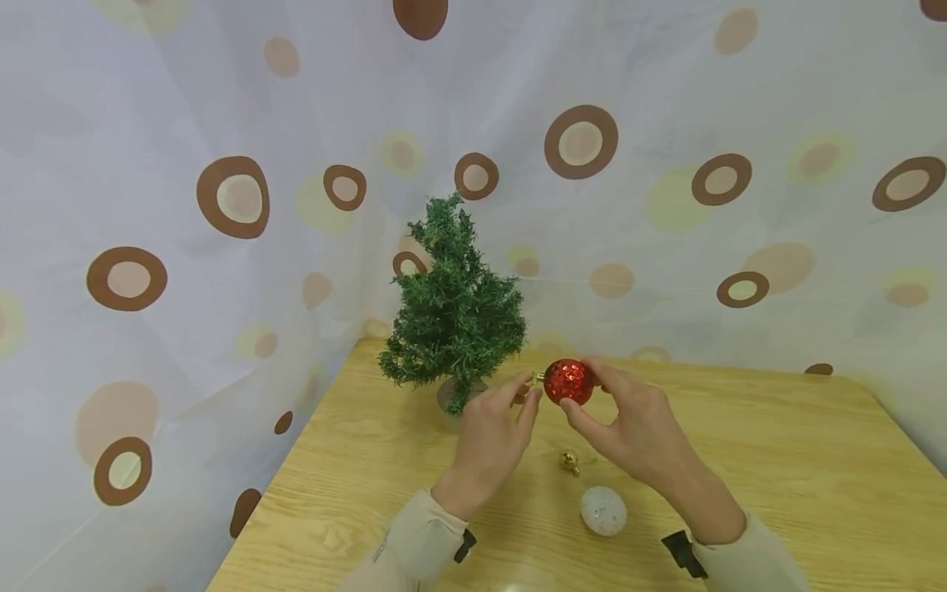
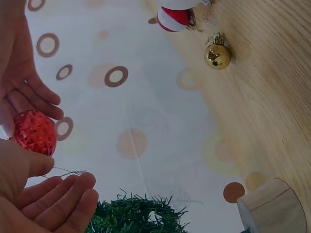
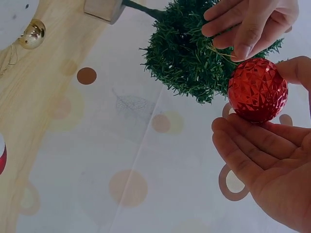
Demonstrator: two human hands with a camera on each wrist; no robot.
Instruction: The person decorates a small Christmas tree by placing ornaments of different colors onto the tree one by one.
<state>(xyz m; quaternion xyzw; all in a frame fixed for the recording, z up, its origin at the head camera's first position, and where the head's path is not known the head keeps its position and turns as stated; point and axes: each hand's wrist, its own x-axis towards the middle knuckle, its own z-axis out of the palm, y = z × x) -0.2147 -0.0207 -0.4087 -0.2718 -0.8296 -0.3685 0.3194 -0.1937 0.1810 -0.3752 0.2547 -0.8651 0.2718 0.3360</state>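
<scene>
A shiny red faceted Christmas bauble [image 1: 569, 381] is held up above the table, its cap pointing left. My right hand [image 1: 642, 426] holds the ball between thumb and fingers. At the cap side, my left hand [image 1: 488, 436] pinches the thin hanging string [image 2: 68, 172] between thumb and fingertips. A small green artificial Christmas tree [image 1: 455, 308] stands upright just beyond and left of the hands, apart from the bauble. Its round wooden base [image 2: 274, 208] shows in the left wrist view.
Below the hands, a small gold bauble [image 1: 569, 462] and a white speckled bauble [image 1: 602, 511] lie on the wooden table [image 1: 777, 460]. A red-and-white striped bauble [image 2: 174, 19] shows in the left wrist view. Patterned sheeting [image 1: 651, 82] hangs behind and along the left.
</scene>
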